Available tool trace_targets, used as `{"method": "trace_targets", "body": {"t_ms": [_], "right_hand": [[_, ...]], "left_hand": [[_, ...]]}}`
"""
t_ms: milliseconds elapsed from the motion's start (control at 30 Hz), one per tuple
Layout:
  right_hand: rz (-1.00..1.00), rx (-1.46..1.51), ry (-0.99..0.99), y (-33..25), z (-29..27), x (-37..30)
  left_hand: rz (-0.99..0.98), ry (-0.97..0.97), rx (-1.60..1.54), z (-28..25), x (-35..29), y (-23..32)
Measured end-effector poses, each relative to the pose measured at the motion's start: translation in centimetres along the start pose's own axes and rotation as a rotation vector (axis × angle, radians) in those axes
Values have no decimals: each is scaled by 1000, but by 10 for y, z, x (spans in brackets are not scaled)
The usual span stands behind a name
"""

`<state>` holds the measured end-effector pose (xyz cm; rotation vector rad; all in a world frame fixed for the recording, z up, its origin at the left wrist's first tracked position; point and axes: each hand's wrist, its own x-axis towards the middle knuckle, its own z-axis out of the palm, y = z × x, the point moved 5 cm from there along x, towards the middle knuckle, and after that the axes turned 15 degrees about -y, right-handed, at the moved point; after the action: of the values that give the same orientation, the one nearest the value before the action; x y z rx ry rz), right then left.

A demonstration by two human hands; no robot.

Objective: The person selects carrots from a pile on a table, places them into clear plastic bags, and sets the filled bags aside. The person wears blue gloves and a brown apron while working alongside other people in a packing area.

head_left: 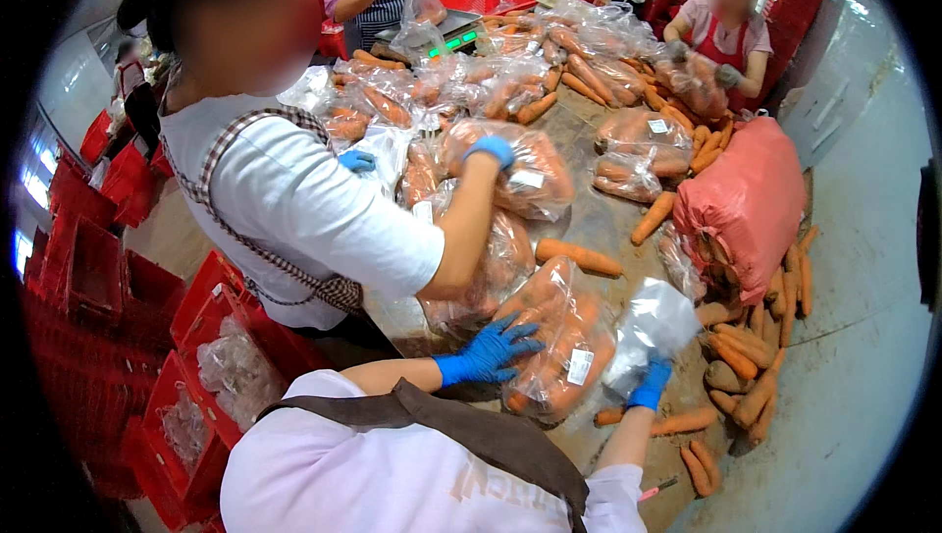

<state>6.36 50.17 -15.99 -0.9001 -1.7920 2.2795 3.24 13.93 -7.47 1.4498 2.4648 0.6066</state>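
My left hand [488,351], in a blue glove, lies with fingers spread against the side of a clear plastic bag of carrots [557,342]. A white label [580,366] is stuck on that bag's near right part. To the right, my blue-gloved right hand [650,385] grips the lower edge of a shiny whitish sheet [655,322]. The sheet is blurred, so I cannot tell if it is film or label paper; the fingertips are partly hidden by it. A loose carrot [579,257] lies just beyond the bag.
At my left, a co-worker's blue-gloved hand [494,148] presses on another carrot bag [535,175]. A pink sack [744,204] and loose carrots [751,361] stand at right. Red crates [186,415] are at lower left. Across the table, a scale [453,37] sits among bagged carrots.
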Motion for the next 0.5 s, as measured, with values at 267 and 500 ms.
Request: {"method": "trace_targets", "body": {"t_ms": [267,500], "right_hand": [[-308,54,291,-116,-58,-62],[-386,-1170,211,-139,-16,-42]], "left_hand": [[-30,-37,-65,2,5,-7],[-109,-98,-86,-7,6,-2]]}}
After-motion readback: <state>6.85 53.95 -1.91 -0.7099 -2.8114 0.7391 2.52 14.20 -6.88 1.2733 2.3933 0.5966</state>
